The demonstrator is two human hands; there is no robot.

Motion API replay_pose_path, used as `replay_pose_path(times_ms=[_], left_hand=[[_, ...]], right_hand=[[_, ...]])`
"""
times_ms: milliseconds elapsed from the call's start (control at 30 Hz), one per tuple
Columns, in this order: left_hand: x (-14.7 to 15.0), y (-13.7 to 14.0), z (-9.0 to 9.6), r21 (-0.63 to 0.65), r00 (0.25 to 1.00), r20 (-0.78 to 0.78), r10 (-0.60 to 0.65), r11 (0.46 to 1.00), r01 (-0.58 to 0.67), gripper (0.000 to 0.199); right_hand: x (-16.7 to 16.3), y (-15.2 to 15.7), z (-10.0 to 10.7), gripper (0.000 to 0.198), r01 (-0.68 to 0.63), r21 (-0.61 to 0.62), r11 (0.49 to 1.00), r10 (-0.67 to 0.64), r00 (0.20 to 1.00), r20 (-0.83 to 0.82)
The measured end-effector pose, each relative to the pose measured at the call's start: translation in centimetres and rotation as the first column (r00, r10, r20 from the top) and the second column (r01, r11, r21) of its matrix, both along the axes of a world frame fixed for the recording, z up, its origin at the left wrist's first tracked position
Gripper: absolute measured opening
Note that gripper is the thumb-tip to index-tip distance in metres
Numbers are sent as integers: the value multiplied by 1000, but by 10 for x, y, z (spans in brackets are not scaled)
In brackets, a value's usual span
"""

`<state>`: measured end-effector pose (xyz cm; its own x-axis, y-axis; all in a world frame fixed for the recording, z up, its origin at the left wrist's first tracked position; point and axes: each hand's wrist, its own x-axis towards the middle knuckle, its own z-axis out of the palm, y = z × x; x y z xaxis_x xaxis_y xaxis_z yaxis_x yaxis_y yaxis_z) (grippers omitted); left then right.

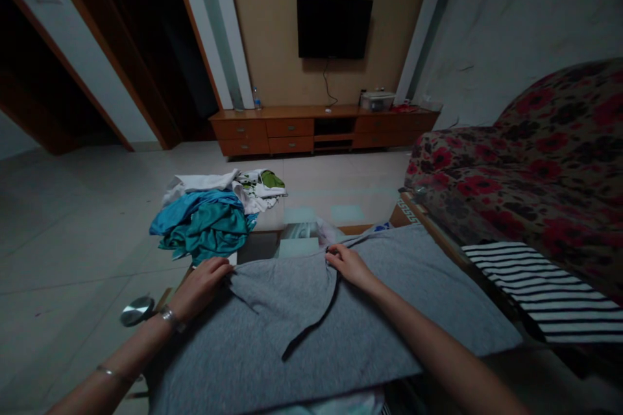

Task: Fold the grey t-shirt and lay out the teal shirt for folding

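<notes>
Lying flat on the surface, grey garment (302,331) has a flap folded over its middle | left hand (199,286) fingers pinch flap's left edge | right hand (349,266) fingers pinch top edge, arm stretched forward | beyond: teal-and-white clothes pile (209,214) | right: striped cloth (545,285), floral sofa (525,168)

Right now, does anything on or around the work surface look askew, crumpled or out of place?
Only the loose heap of clothes beyond the left hand: teal, blue and white pieces lie crumpled, not stacked. The grey garment lies spread flat, one part folded over between both hands, right hand at its top edge. The striped garment lies neat.
</notes>
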<state>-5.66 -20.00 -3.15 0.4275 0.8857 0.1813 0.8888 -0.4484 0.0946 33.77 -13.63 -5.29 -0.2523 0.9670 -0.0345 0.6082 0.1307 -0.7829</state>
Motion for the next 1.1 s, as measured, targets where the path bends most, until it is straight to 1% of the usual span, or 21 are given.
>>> replay_pose_path(times_ms=[67, 133, 267, 333, 433, 500, 567, 633, 700, 733, 767, 833, 900, 933, 1033, 1100], left_hand=[[1, 0, -2, 19, 1000, 4, 17, 1000, -17, 32], [1, -1, -3, 41, 1000, -4, 17, 999, -17, 33], [-1, -5, -3, 74, 998, -48, -36, 997, 40, 33], [0, -8, -1, 67, 996, -69, -52, 996, 57, 29], [6, -14, 3, 60, 994, -97, -55, 996, 61, 27], [11, -16, 4, 63, 991, -117, -64, 995, 72, 27], [13, -18, 5, 64, 988, -133, -79, 994, 88, 27], [13, -18, 3, 71, 989, -127, -73, 994, 83, 27], [12, -18, -1, 101, 997, -80, -6, 995, 14, 24], [12, -18, -3, 120, 998, -47, 52, 992, -46, 23], [12, -17, -5, 136, 993, -16, 118, 984, -115, 21], [15, -17, -10, 151, 973, 10, 229, 962, -228, 17], [18, -17, -13, 149, 956, -21, 292, 947, -286, 16], [19, -16, -14, 143, 947, -45, 319, 940, -310, 15], [17, -14, -17, 102, 899, -67, 432, 900, -425, 14], [11, -11, -18, 63, 874, 5, 485, 872, -485, 12]], right_hand=[[-11, 10, -9, 36, 6, -54, 998, -8, 1000, -28], [-20, 16, -16, 46, 40, -93, 995, -47, 996, -79], [-25, 20, -30, 58, 93, -156, 983, -127, 966, -223], [-24, 20, -34, 61, 86, -136, 987, -119, 958, -261], [-21, 16, -39, 59, 51, -14, 999, -53, 958, -282], [-20, 13, -40, 56, 38, 63, 997, -18, 954, -300], [-18, 11, -40, 52, 65, 66, 996, -43, 955, -294], [-16, 12, -39, 53, 97, 3, 995, -92, 959, -267], [-15, 13, -38, 57, 88, -89, 992, -111, 951, -287], [-15, 14, -37, 60, 55, -132, 990, -96, 939, -329], [-15, 14, -36, 61, 10, -161, 987, -72, 919, -387], [-17, 15, -34, 60, -74, -174, 982, -24, 863, -505], [-18, 14, -34, 53, -117, -147, 982, 16, 832, -554], [-18, 14, -35, 47, -119, -132, 984, 28, 838, -545], [-18, 11, -39, 32, -94, -67, 993, 56, 899, -435], [-17, 8, -42, 26, -82, 40, 996, 91, 928, -362]])
